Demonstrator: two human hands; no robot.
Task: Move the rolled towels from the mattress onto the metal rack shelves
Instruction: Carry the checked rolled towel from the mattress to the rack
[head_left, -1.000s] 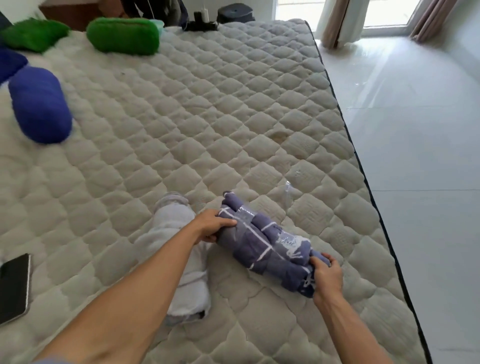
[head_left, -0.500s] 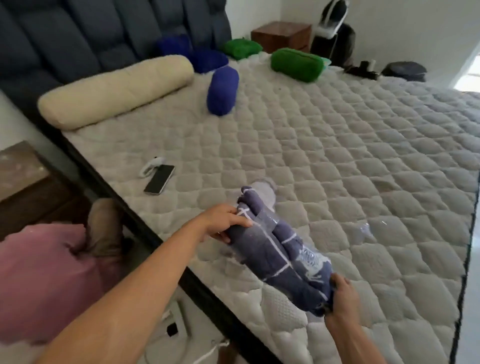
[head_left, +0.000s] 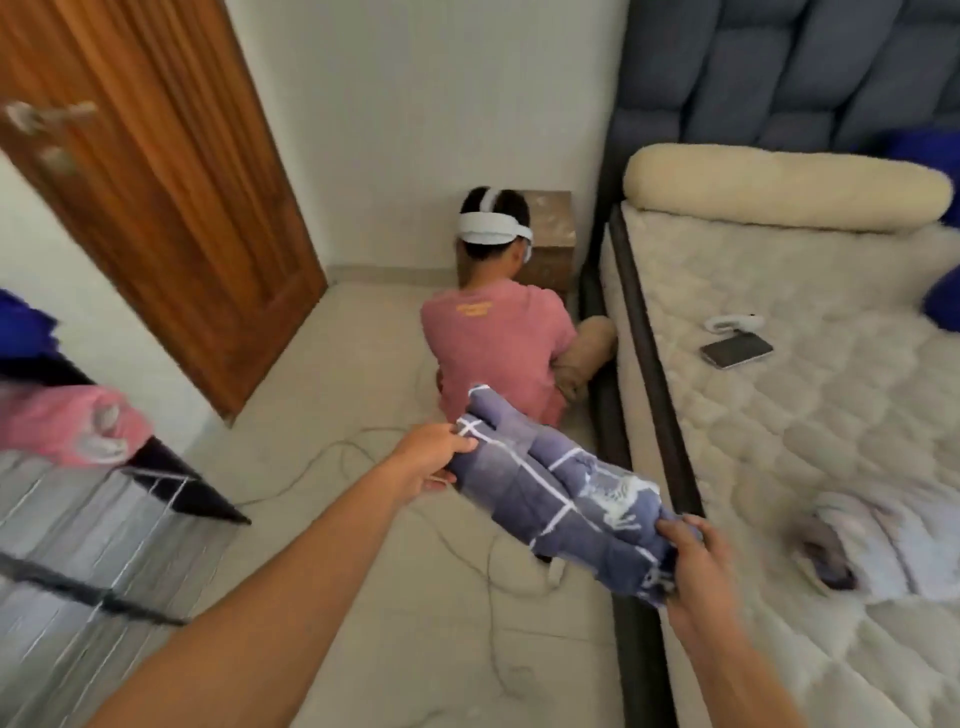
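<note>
I hold a rolled purple-blue towel with white lines (head_left: 550, 488) in the air above the floor, just left of the mattress (head_left: 810, 447). My left hand (head_left: 428, 460) grips its far end and my right hand (head_left: 693, 558) grips its near end. A white rolled towel (head_left: 893, 545) still lies on the mattress at the right. The metal rack (head_left: 98, 525) stands at the lower left, blurred, with a pink rolled towel (head_left: 67, 423) and a blue one (head_left: 21, 327) on its shelves.
A person in a pink shirt (head_left: 498, 338) sits on the floor beside the bed, back turned. Cables (head_left: 332, 457) trail over the tiles. A wooden door (head_left: 156, 187) stands at the left. A phone (head_left: 735, 351), a cream bolster (head_left: 784, 187) and blue pillows lie on the mattress.
Both hands have lifted the purple-blue towel off the mattress and carried it left over the floor. My view has swung left, bringing the rack, door and seated person into sight.
</note>
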